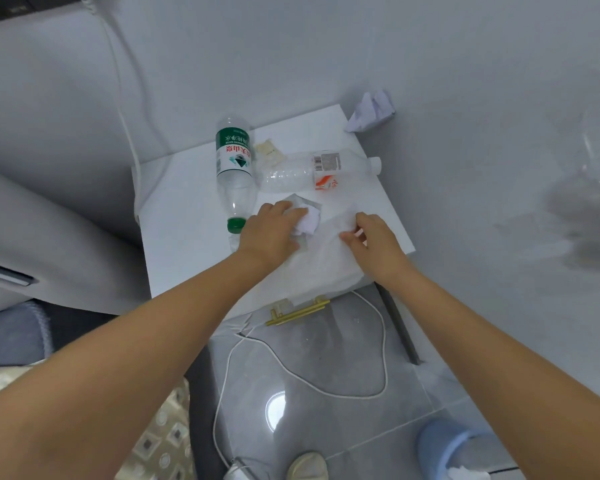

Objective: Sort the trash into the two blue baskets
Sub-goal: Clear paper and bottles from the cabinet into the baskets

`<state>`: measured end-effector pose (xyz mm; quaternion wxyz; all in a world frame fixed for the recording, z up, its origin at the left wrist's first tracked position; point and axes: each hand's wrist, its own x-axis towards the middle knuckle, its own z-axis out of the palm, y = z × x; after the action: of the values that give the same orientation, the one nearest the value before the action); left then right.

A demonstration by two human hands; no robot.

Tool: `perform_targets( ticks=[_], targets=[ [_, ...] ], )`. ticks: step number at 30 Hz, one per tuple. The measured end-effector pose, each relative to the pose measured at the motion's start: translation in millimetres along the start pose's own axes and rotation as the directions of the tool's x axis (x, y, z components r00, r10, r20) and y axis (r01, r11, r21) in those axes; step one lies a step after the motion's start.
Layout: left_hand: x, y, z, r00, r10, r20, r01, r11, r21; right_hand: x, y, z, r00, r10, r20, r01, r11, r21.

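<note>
Head view: left hand is gripping a crumpled white tissue on the white table. Right hand is pinching a thin clear plastic bag. Green-labelled bottle is lying nearby.

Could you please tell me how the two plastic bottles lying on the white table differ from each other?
The clear plastic bottle with the green label has a green cap, while the clear plastic bottle with the red and white label has a white cap. The green-labelled one points its cap towards the person, near the left hand; the other lies crosswise, its cap towards the table's right edge. Both lie on their sides, look empty, and are untouched.
</note>
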<state>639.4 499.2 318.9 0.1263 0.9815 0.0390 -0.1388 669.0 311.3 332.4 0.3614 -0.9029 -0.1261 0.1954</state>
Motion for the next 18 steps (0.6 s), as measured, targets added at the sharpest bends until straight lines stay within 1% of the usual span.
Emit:
perform_targets(
  ticks=[2,5,8,9,11,14,15,18],
  targets=[
    [6.0,2.6,6.0,1.0,-0.007,-0.015,0.007,1.0,-0.003,-7.2,2.5,-6.0,1.0,-0.004,0.019,0.004,1.0,0.022],
    [5.6,3.2,13.8,0.997,-0.006,-0.075,0.006,1.0,0.006,-13.3,5.5,-7.2,0.999,-0.013,0.031,0.012,0.999,0.035],
    [1.4,6.1,16.7,0.985,0.039,-0.167,-0.039,0.999,0.004,-17.2,8.2,-5.0,0.999,0.036,0.031,-0.04,0.993,0.115],
    [0.7,8.2,16.6,0.983,0.043,-0.176,-0.045,0.999,-0.006,-17.4,8.4,-4.7,0.998,0.062,0.022,-0.065,0.988,0.142],
    [-1.0,10.2,15.0,0.987,0.033,-0.158,-0.032,0.999,0.007,-17.8,7.9,-2.8,0.993,0.118,-0.004,-0.114,0.974,0.196],
    [-2.0,11.2,12.5,0.992,0.042,-0.121,-0.026,0.991,0.13,-17.8,5.7,0.2,0.981,0.194,-0.017,-0.182,0.946,0.268],
    [-1.7,11.0,11.9,0.992,0.036,-0.118,-0.021,0.992,0.126,-17.7,5.7,1.1,0.976,0.217,-0.015,-0.202,0.932,0.3],
    [-3.8,8.3,8.0,0.985,-0.031,-0.17,0.03,1.0,-0.009,-19.1,3.0,6.4,0.963,0.27,0.009,-0.249,0.876,0.413]
  ],
)
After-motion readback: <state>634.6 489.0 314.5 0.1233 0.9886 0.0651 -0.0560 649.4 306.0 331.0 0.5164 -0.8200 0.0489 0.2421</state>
